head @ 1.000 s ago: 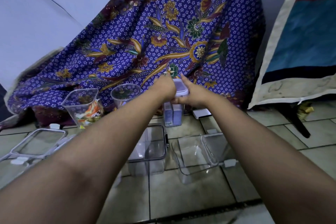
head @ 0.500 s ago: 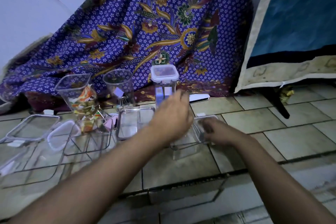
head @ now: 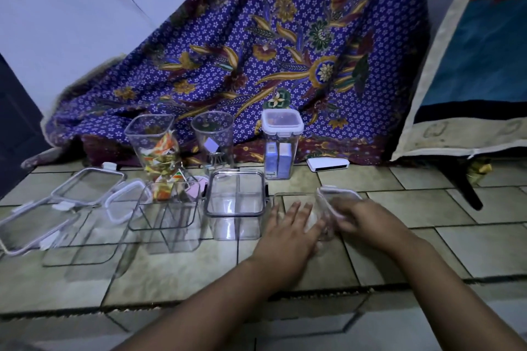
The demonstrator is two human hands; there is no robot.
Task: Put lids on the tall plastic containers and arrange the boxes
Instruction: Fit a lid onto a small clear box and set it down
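Observation:
A tall clear container (head: 280,157) stands by the cloth with its white-rimmed lid (head: 282,122) on. To its left stand a tall round container (head: 212,137) and a tall square one (head: 151,137) holding colourful packets, both without lids. My left hand (head: 288,232) lies flat, fingers apart, on a low clear box (head: 285,199) on the floor. My right hand (head: 360,219) grips a clear lid (head: 336,194), tilted at that box's right side. A dark-rimmed clear box (head: 235,204) and a divided clear box (head: 166,219) sit further left.
Several loose lids (head: 88,185) lie on the tiles at the left. A white flat device (head: 328,164) rests against the patterned cloth (head: 285,51). A propped mattress (head: 479,65) and a dark stand leg (head: 467,188) bound the right side.
Both hands left the tall lidded container at the back and came down to the low clear box in front. My right hand now holds a lid beside it.

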